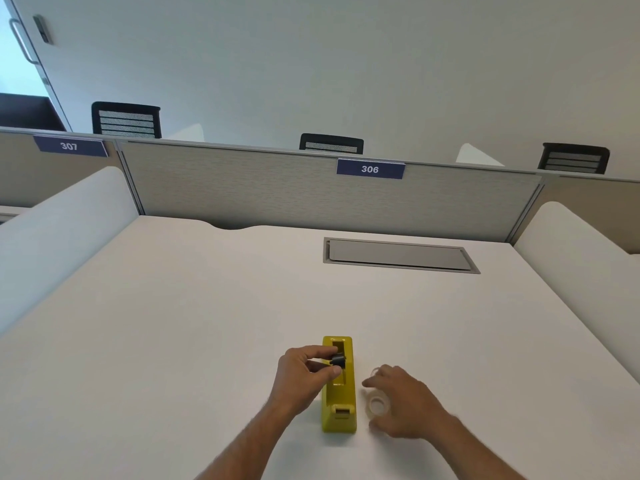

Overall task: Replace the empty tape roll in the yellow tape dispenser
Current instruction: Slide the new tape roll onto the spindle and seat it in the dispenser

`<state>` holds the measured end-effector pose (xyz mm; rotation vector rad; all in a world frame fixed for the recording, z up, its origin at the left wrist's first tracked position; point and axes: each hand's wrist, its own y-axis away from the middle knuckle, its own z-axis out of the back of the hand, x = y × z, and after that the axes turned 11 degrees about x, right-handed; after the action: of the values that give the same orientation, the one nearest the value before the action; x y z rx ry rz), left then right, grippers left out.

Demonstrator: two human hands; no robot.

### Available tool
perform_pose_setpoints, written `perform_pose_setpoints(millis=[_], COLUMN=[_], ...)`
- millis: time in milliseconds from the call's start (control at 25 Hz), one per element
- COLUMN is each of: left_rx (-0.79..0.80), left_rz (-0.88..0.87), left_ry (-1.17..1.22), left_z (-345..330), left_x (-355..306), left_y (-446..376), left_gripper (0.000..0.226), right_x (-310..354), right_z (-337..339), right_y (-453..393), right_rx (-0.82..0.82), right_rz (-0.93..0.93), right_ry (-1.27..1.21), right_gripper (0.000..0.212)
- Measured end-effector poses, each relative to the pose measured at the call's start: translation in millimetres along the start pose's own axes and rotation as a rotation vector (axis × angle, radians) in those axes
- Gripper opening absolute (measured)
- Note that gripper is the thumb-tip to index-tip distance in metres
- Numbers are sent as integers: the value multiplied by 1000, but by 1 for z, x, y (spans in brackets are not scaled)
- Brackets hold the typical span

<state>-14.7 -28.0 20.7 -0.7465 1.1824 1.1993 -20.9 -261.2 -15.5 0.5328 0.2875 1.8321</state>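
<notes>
item 1: left hand (pixel 304 370), at 6 o'clock of the view, just left of the dispenser; thumb and fingers pinched together on a small black spool (pixel 337 361), held over the dispenser's open slot. whether the spool touches the slot walls cannot be told.

item 2: yellow tape dispenser (pixel 339 401), standing lengthwise on the white bench (pixel 207 306), between the two hands; slot toward 12 o'clock, the other end toward 6 o'clock.

item 3: clear tape roll (pixel 378 406), lying flat on the bench just right of the dispenser, at its 3 o'clock.

item 4: second clear ring (pixel 375 371), at 12 o'clock of the roll, partly hidden by fingers; blurred, kind not certain.

item 5: right hand (pixel 407 401), palm down over the roll, fingers loosely spread and curved; whether they press on the roll cannot be told.

item 6: grey cable hatch (pixel 398 255), set in the bench at 1 o'clock, well apart from the hands.

item 7: partition (pixel 277 188) at 12 o'clock, label "306" (pixel 370 169).
</notes>
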Motion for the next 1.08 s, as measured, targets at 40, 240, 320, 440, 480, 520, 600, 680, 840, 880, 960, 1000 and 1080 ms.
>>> perform_pose_setpoints(millis=[40,240,320,440,480,520,600,680,840,880,960,1000,1080], left_rx=[3,11,15,32,37,40,49,56,61,60,58,60,67], left_rz=[1,1,0,-1,-4,-12,-31,-49,-75,-80,-86,-89,-94], left_ry=[-1,-5,0,36,45,52,63,69,63,63,67,64,45], left_z=[-1,0,1,-1,-3,-4,-6,-8,-9,-9,-9,-9,-8], left_x=[0,-1,-1,-3,-3,-4,-6,-8,-10,-10,-9,-9,-8], left_y=[0,4,5,7,8,8,8,8,9,9,9,8,8], left_gripper=[35,34,34,33,33,32,32,32,32,33,33,33,34], right_x=[1,7,11,22,27,31,38,43,48,49,48,47,45], right_z=[-3,-4,2,17,21,25,31,34,36,36,34,33,33], right_y=[0,4,9,16,18,19,20,20,21,21,22,22,22], right_rx=[7,-137,-263,-332,-327,-318,-294,-280,-276,-274,-259,-247,-223], right_rz=[-6,-14,-12,27,67,104,157,178,187,196,223,240,269], right_ry=[-1,-314,-682,-1158,-1263,-1345,-1444,-1477,-1482,-1477,-1478,-1478,-1456], right_gripper=[72,58,45,44,47,50,49,41,31,30,33,38,49])
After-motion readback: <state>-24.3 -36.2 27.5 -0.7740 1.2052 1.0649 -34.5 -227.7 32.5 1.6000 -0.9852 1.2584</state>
